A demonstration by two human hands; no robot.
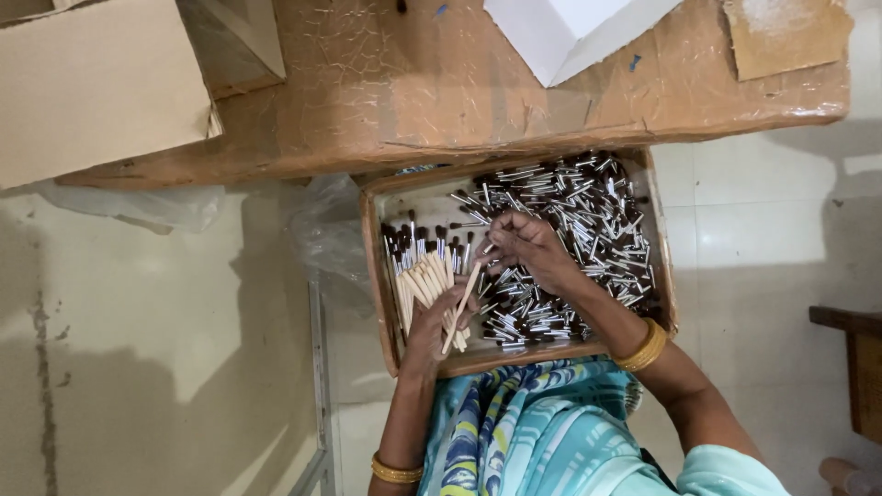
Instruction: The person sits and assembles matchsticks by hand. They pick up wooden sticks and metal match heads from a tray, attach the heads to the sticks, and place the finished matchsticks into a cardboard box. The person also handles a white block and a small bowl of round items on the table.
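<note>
A shallow cardboard tray [372,266] rests on my lap. Its right part is heaped with several loose brush heads [588,230], silver ferrules with dark bristles. My left hand [436,321] grips a bundle of pale wooden-handled brushes [421,276], their dark tips pointing away from me. One more wooden stick [461,303] lies slanted across that hand. My right hand [524,246] hovers over the heap with fingers pinched on a small brush head beside the bundle's tips.
A worn brown table [441,92] lies beyond the tray, with a cardboard sheet [92,83] at the left and white paper [570,28] at the top. Clear plastic wrap [322,230] sits left of the tray. A wooden stool [854,367] stands at the right.
</note>
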